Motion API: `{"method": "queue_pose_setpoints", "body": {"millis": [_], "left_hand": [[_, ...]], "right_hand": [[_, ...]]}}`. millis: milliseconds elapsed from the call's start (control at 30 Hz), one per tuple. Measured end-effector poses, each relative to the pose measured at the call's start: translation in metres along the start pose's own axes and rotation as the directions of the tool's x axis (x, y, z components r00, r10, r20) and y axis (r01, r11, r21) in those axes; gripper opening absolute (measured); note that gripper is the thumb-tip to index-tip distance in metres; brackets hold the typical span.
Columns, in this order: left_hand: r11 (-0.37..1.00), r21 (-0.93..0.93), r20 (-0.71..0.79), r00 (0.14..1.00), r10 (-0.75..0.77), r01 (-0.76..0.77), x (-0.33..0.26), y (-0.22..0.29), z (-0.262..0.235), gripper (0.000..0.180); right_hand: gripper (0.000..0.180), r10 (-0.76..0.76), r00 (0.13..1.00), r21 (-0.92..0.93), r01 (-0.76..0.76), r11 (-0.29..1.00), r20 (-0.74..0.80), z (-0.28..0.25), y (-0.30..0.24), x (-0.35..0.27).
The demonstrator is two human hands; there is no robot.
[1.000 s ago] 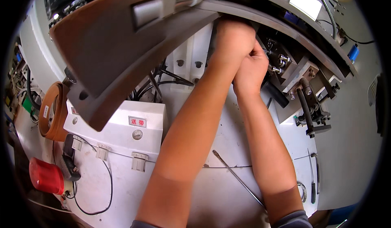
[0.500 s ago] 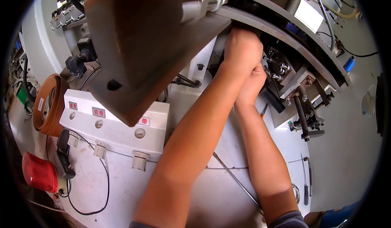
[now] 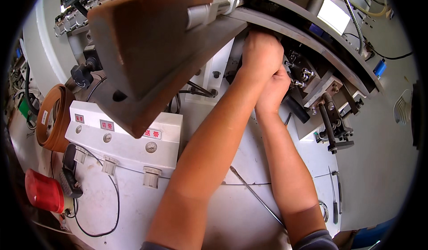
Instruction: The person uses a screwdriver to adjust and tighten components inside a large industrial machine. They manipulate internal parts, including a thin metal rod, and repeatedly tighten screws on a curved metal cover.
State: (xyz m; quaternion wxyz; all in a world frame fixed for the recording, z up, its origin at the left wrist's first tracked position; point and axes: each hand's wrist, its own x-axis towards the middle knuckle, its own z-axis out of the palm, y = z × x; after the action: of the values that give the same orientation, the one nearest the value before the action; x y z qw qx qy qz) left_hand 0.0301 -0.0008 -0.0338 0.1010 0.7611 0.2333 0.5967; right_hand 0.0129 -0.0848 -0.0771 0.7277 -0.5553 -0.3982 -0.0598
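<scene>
My left hand (image 3: 263,56) reaches in under the edge of a dark curved metal plate (image 3: 307,53), its knuckles bent and its fingers curled down out of sight. Just below and to the right of it, my right hand (image 3: 273,88) is closed, partly covered by the left wrist. The two hands touch or nearly touch. Whatever they grip is hidden behind the hands and the plate. A black cylinder (image 3: 296,109) lies right beside my right hand. To the right stands a metal mechanism (image 3: 332,100) with bolts, a spring and rods.
A large brown-grey angled metal guard (image 3: 147,49) juts in at upper left. Below it sits a white control box (image 3: 125,138) with gauges and knobs. A red lamp (image 3: 43,190), a brown tape roll (image 3: 53,116), a long screwdriver (image 3: 256,196) and slim tools (image 3: 333,196) lie around.
The whole view has shifted slightly, so the guard and machine sit a little further left. My hands stay together in the same place under the plate.
</scene>
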Motion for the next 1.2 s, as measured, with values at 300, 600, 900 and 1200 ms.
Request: {"method": "queue_pose_setpoints", "body": {"millis": [300,600,900,1200], "left_hand": [[0.997,-0.078,0.072,0.997,0.010,-0.005,0.002,0.003,-0.009,0.022],[0.989,-0.143,0.068,0.997,-0.026,0.035,0.011,0.005,-0.014,0.020],[0.988,-0.060,0.154,0.979,-0.134,0.145,0.014,0.012,-0.013,0.021],[0.997,0.014,0.250,0.966,-0.071,0.070,0.011,0.016,-0.022,0.024]], "right_hand": [[0.035,-0.034,0.999,-0.031,0.033,0.999,-0.014,-0.002,0.006,0.003],[0.031,-0.051,0.998,-0.005,0.051,0.999,0.030,-0.002,-0.005,0.016],[0.032,-0.011,1.000,0.066,0.012,0.998,-0.017,0.001,0.003,0.015],[0.032,0.013,1.000,0.113,-0.012,0.994,-0.009,0.000,0.006,0.012]]}}
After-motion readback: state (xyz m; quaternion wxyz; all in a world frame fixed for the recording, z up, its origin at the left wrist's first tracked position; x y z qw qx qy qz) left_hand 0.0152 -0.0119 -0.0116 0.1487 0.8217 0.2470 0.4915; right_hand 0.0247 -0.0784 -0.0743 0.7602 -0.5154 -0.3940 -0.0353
